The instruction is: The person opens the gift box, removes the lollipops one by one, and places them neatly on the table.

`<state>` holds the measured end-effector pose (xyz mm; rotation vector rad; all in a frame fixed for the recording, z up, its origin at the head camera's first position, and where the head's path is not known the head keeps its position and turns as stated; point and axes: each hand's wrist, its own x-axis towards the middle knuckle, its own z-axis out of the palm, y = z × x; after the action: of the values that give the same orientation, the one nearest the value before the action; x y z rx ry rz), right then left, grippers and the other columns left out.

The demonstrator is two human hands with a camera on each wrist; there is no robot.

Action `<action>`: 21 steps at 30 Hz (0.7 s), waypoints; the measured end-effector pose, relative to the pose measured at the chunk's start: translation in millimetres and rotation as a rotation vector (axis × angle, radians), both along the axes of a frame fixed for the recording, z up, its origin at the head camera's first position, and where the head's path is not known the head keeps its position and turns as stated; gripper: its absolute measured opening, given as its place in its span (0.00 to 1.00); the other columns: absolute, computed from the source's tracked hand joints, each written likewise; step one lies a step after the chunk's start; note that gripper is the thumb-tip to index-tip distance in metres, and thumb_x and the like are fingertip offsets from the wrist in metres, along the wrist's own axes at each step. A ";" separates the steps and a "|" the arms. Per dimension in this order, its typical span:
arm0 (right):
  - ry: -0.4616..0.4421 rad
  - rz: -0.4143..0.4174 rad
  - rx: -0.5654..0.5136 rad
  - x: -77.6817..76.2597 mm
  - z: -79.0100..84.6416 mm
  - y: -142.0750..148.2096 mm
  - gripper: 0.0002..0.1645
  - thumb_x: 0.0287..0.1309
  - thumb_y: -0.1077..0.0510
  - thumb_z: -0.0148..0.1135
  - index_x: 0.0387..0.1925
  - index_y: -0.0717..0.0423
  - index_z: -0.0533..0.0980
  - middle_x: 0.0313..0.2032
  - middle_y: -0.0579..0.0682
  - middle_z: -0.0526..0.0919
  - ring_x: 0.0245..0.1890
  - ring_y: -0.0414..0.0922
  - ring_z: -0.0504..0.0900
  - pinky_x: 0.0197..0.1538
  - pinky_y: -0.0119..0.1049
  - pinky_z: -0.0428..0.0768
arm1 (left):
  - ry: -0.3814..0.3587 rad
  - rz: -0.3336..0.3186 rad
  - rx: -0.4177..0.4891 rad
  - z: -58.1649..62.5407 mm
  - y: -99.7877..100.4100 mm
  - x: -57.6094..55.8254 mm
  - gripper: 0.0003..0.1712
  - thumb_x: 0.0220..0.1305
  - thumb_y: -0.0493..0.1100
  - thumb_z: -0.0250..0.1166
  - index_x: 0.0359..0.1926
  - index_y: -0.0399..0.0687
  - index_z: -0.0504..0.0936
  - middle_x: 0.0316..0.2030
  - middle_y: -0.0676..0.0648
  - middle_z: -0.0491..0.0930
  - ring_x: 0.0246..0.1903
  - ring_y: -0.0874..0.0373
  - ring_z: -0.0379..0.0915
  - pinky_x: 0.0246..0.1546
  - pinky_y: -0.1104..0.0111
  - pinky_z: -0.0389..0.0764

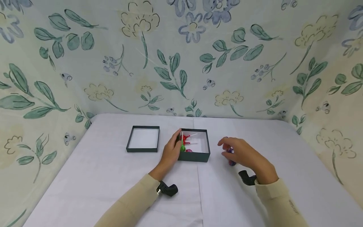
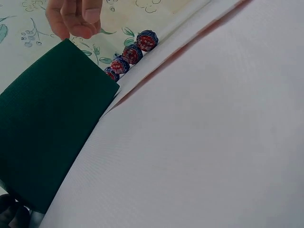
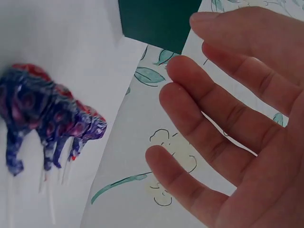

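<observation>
My left hand [image 1: 171,149] grips the left side of a dark green box [image 1: 195,157] with a white inside. In it lie red lollipops [image 1: 185,137], a green lollipop [image 1: 182,147] and a pinkish one, partly hidden by the front wall. To the right of the box, my right hand [image 1: 241,153] is over a row of several blue-and-red wrapped lollipops [image 3: 52,107]. The right wrist view shows its fingers [image 3: 216,114] apart and loosely bent, holding nothing, with the lollipops beside them. In the left wrist view, the lollipop heads [image 2: 133,54] line up past the box's corner.
A shallow dark-rimmed lid [image 1: 143,150], white inside, lies left of the box on the white-covered table [image 1: 85,176]. Behind the table and along its sides hangs a flower-patterned cloth [image 1: 181,85]. Black wrist devices [image 1: 168,189] sit at both cuffs.
</observation>
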<state>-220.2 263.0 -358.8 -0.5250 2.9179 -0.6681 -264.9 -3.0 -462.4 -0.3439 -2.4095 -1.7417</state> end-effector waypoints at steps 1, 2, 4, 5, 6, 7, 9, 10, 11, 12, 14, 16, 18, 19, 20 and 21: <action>0.001 0.010 -0.005 -0.7 1.6 -2.8 0.16 0.57 0.63 0.65 0.48 0.52 0.77 0.36 0.49 0.79 0.27 0.44 0.79 0.35 0.36 0.81 | 0.001 -0.001 0.002 -0.3 -0.1 0.5 0.29 0.72 0.46 0.45 0.72 0.64 0.60 0.70 0.56 0.60 0.69 0.59 0.54 0.67 0.59 0.60; 0.006 0.021 -0.012 -1.4 3.0 -5.5 0.16 0.57 0.63 0.66 0.48 0.52 0.77 0.36 0.48 0.79 0.26 0.43 0.78 0.34 0.34 0.80 | 0.004 -0.001 0.003 -0.4 -0.1 1.0 0.29 0.72 0.46 0.45 0.72 0.63 0.60 0.70 0.56 0.60 0.69 0.59 0.54 0.67 0.58 0.60; 0.030 0.040 -0.012 -3.2 5.5 -10.7 0.16 0.56 0.62 0.66 0.48 0.51 0.77 0.37 0.48 0.80 0.29 0.44 0.77 0.35 0.34 0.80 | 0.004 -0.002 0.003 -0.1 0.1 1.1 0.29 0.72 0.46 0.45 0.72 0.63 0.60 0.70 0.56 0.60 0.69 0.59 0.54 0.67 0.58 0.60; 0.045 0.048 -0.007 -4.3 6.6 -13.2 0.16 0.56 0.61 0.67 0.48 0.51 0.78 0.38 0.48 0.80 0.31 0.44 0.77 0.36 0.35 0.80 | 0.006 -0.002 0.004 0.3 0.3 0.9 0.29 0.72 0.46 0.45 0.73 0.62 0.60 0.70 0.56 0.60 0.69 0.59 0.54 0.67 0.58 0.60; 0.055 0.053 -0.002 -5.3 7.7 -15.7 0.16 0.56 0.60 0.67 0.48 0.50 0.78 0.38 0.48 0.80 0.33 0.44 0.77 0.39 0.37 0.81 | 0.007 -0.002 0.004 0.5 0.5 0.4 0.29 0.72 0.46 0.45 0.72 0.62 0.60 0.70 0.56 0.60 0.69 0.59 0.54 0.67 0.58 0.60; 0.066 0.058 0.002 -6.4 8.8 -18.0 0.17 0.56 0.60 0.67 0.48 0.50 0.78 0.39 0.49 0.81 0.36 0.46 0.77 0.41 0.39 0.81 | 0.007 -0.002 0.003 1.0 0.8 -0.1 0.29 0.72 0.46 0.45 0.72 0.62 0.60 0.70 0.56 0.60 0.69 0.60 0.54 0.67 0.59 0.60; 0.069 0.059 0.002 -8.4 10.9 -22.6 0.18 0.56 0.59 0.68 0.49 0.50 0.78 0.41 0.50 0.81 0.40 0.48 0.78 0.46 0.43 0.81 | 0.009 0.000 0.001 2.1 1.5 -1.0 0.29 0.72 0.46 0.45 0.73 0.62 0.60 0.70 0.56 0.60 0.69 0.59 0.55 0.67 0.59 0.60; 0.069 0.059 0.002 -9.4 11.9 -24.9 0.18 0.56 0.59 0.68 0.49 0.50 0.78 0.42 0.49 0.81 0.42 0.49 0.78 0.48 0.44 0.81 | 0.009 0.001 0.002 2.6 1.8 -1.4 0.29 0.73 0.46 0.45 0.73 0.62 0.60 0.70 0.56 0.60 0.69 0.59 0.55 0.67 0.58 0.60; 0.069 0.060 -0.002 -10.2 13.1 -27.1 0.18 0.56 0.59 0.68 0.49 0.50 0.78 0.42 0.50 0.81 0.42 0.49 0.78 0.49 0.45 0.80 | 0.006 0.003 0.000 2.8 2.1 -1.7 0.29 0.72 0.46 0.45 0.73 0.62 0.60 0.70 0.56 0.60 0.69 0.59 0.54 0.67 0.58 0.60; 0.069 0.065 -0.006 -11.0 14.2 -29.4 0.18 0.56 0.59 0.68 0.49 0.49 0.78 0.42 0.50 0.82 0.43 0.50 0.78 0.50 0.46 0.80 | 0.002 0.006 -0.003 2.7 2.3 -1.9 0.29 0.72 0.46 0.45 0.72 0.63 0.60 0.70 0.56 0.60 0.69 0.59 0.55 0.67 0.58 0.60; 0.082 0.086 -0.011 -12.5 15.5 -33.7 0.18 0.56 0.60 0.68 0.49 0.50 0.78 0.42 0.50 0.82 0.44 0.49 0.78 0.50 0.46 0.80 | -0.010 0.013 -0.007 2.8 2.6 -1.2 0.29 0.72 0.46 0.45 0.72 0.65 0.60 0.70 0.56 0.61 0.69 0.59 0.55 0.67 0.58 0.60; 0.098 0.111 -0.019 -14.3 16.4 -38.5 0.17 0.56 0.60 0.68 0.48 0.49 0.78 0.42 0.50 0.82 0.45 0.49 0.79 0.50 0.45 0.80 | -0.015 0.016 -0.004 2.7 2.7 -0.2 0.29 0.73 0.45 0.45 0.72 0.66 0.60 0.70 0.55 0.61 0.69 0.58 0.55 0.67 0.57 0.60; 0.108 0.136 -0.024 -16.1 16.6 -43.1 0.17 0.56 0.60 0.68 0.48 0.50 0.78 0.41 0.48 0.82 0.44 0.49 0.79 0.49 0.44 0.80 | -0.020 0.020 -0.002 2.3 2.7 0.5 0.29 0.73 0.44 0.46 0.72 0.67 0.60 0.70 0.56 0.61 0.69 0.58 0.55 0.67 0.57 0.60; 0.108 0.146 -0.027 -17.1 16.3 -45.1 0.17 0.56 0.60 0.68 0.48 0.50 0.78 0.41 0.48 0.82 0.44 0.48 0.79 0.49 0.43 0.81 | -0.022 0.023 0.000 2.8 2.8 1.2 0.29 0.73 0.44 0.46 0.72 0.67 0.60 0.70 0.56 0.61 0.69 0.58 0.55 0.67 0.57 0.60; 0.105 0.153 -0.031 -18.0 16.2 -47.1 0.17 0.56 0.59 0.68 0.48 0.50 0.78 0.40 0.48 0.82 0.44 0.48 0.79 0.49 0.42 0.81 | -0.024 0.025 0.000 3.0 2.9 1.6 0.29 0.73 0.43 0.46 0.72 0.68 0.60 0.70 0.56 0.61 0.69 0.58 0.56 0.67 0.57 0.60; 0.100 0.159 -0.035 -18.9 16.1 -49.0 0.17 0.56 0.59 0.68 0.48 0.50 0.78 0.40 0.48 0.82 0.44 0.47 0.79 0.48 0.42 0.81 | -0.026 0.026 0.002 3.3 3.0 1.9 0.29 0.73 0.43 0.46 0.72 0.67 0.60 0.70 0.56 0.61 0.69 0.58 0.56 0.67 0.57 0.60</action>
<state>-239.1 213.9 -342.7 -0.8061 2.9188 -0.6923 -263.1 0.1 -459.1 -0.2907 -2.4188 -1.7480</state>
